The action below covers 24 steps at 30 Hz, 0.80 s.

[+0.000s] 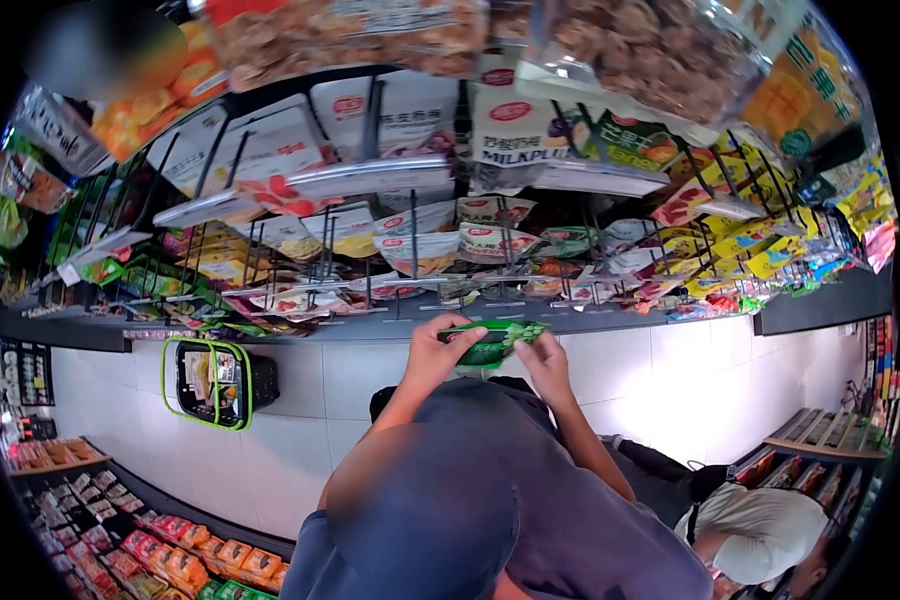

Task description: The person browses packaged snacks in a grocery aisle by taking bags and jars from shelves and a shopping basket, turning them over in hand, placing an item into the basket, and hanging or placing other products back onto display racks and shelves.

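A green snack packet [480, 342] is held low in front of my body, near the bottom of the shelves. My left hand [436, 350] grips its left end, with the thumb lying across the front. At the right end, the fingers of my right hand [543, 362] pinch the packet's edge. Dark and light print shows on the packet, but the words are too small to read. Just beyond my hands hang white snack bags [419, 252] on the lower hooks.
Shelves of hanging snack bags [515, 120] run across the front. A black shopping basket [208, 385] with green handles and goods inside stands on the tiled floor [300, 400] at left. Orange packets [235, 553] fill a rack behind. Another person [760, 530] is at the lower right.
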{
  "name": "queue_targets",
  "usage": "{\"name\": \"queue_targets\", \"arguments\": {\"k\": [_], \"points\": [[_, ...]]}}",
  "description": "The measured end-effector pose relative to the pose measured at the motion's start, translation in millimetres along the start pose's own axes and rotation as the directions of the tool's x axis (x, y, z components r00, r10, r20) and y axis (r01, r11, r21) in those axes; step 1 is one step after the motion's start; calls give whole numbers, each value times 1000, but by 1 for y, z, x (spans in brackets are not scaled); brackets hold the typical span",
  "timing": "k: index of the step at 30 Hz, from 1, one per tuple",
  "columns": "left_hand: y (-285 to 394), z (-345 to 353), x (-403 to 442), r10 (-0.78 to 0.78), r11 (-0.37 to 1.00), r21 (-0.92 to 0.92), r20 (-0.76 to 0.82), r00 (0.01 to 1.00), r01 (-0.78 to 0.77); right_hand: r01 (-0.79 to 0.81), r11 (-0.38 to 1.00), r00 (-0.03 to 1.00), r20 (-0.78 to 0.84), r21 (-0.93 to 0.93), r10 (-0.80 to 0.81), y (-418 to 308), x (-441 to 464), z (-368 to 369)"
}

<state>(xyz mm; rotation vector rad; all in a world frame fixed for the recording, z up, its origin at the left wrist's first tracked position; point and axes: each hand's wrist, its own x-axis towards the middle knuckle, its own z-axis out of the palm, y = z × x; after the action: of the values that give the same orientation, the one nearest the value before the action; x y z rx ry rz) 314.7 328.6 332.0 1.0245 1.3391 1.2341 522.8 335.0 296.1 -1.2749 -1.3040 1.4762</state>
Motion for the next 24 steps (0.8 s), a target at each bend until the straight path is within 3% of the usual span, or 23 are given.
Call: {"name": "queue_targets", "arguments": {"k": [2, 5, 10, 15, 17, 19, 21, 24], "points": [[-14, 16, 4, -13, 1000, 28, 54, 998, 11, 22, 998, 991, -132, 59, -14, 9, 9, -17], [-42, 36, 15, -60, 995, 86, 62, 996, 55, 3, 999, 991, -134, 34, 2, 27, 18, -38], [-74, 79, 45, 40, 972, 226, 113, 993, -65, -42, 998, 981, -191, -41, 33, 86, 44, -86], [-109, 127, 89, -13, 983, 182, 198, 980, -24, -126, 989, 962, -254, -77, 103, 118, 78, -141], [-115, 145, 107, -11, 994, 106, 240, 971, -15, -140, 990, 960, -245, -14, 132, 108, 90, -156], [-115, 161, 121, 48, 982, 169, 207, 977, -84, -100, 986, 953, -273, 136, 134, 104, 104, -169], [-118, 172, 135, -2, 950, 306, 195, 981, -59, -106, 988, 958, -254, 115, 133, 113, 117, -185], [-121, 179, 147, 48, 953, 284, 218, 975, -110, -60, 988, 945, -312, 143, 102, 105, 123, -193]]}}
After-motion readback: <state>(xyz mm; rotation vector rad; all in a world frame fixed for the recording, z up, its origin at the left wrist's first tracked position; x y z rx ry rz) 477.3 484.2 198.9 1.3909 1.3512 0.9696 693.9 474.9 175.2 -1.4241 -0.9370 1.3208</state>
